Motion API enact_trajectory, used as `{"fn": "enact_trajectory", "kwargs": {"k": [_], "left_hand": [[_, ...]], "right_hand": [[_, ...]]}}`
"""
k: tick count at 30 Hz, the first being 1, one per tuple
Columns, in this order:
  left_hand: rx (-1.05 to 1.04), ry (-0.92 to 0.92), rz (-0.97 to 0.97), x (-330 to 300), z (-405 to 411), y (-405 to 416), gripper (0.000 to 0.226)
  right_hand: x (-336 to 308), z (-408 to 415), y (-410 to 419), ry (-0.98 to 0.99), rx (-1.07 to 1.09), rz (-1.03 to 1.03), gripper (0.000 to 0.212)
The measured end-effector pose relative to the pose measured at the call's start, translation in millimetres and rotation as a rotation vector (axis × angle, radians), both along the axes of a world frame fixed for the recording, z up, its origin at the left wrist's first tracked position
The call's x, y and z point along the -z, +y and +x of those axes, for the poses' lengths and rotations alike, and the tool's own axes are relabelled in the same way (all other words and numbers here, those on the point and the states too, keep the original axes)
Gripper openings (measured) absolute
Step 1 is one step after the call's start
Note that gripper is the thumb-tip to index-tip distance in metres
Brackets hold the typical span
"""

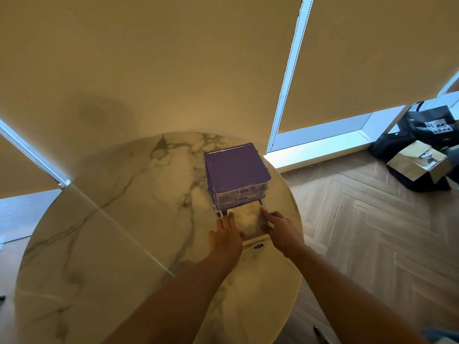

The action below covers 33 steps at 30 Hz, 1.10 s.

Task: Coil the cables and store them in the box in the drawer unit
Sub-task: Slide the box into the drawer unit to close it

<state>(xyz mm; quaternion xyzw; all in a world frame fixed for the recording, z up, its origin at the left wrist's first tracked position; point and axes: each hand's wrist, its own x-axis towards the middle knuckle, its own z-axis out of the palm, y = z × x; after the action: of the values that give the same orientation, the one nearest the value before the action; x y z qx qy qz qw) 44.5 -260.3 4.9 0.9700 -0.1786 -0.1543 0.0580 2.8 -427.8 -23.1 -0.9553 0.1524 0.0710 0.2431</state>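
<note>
A small purple drawer unit (237, 168) stands on the far right part of a round marble table (119, 244). Its lowest clear drawer (248, 220) is pulled out toward me and looks see-through, with the marble showing under it. My left hand (226, 235) lies on the drawer's left edge. My right hand (280, 229) rests on the right edge, fingers stretched forward along it. A dark handle (258, 246) marks the drawer front between my wrists. No cables are visible.
Roller blinds with a bead chain (285, 78) hang behind the table. On the herringbone wood floor at the right lie a black bag (429, 125) and an open cardboard box (419, 162). The table's right edge is close to the drawer.
</note>
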Motion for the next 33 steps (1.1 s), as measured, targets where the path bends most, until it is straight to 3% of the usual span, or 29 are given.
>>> {"fn": "enact_trajectory", "kwargs": {"k": [4, 11, 17, 33], "left_hand": [[0.011, 0.005, 0.027, 4, 0, -2, 0.066], [-0.011, 0.004, -0.072, 5, 4, 5, 0.064], [-0.091, -0.029, -0.261, 4, -7, 10, 0.054], [0.027, -0.115, -0.095, -2, -6, 11, 0.061]], "right_hand": [[-4, -3, 4, 0.004, -0.001, -0.045, 0.059], [-14, 0, 9, -0.011, -0.002, -0.081, 0.055], [-20, -6, 15, -0.133, 0.242, 0.17, 0.035], [-20, 0, 9, -0.104, 0.221, 0.107, 0.032]]}}
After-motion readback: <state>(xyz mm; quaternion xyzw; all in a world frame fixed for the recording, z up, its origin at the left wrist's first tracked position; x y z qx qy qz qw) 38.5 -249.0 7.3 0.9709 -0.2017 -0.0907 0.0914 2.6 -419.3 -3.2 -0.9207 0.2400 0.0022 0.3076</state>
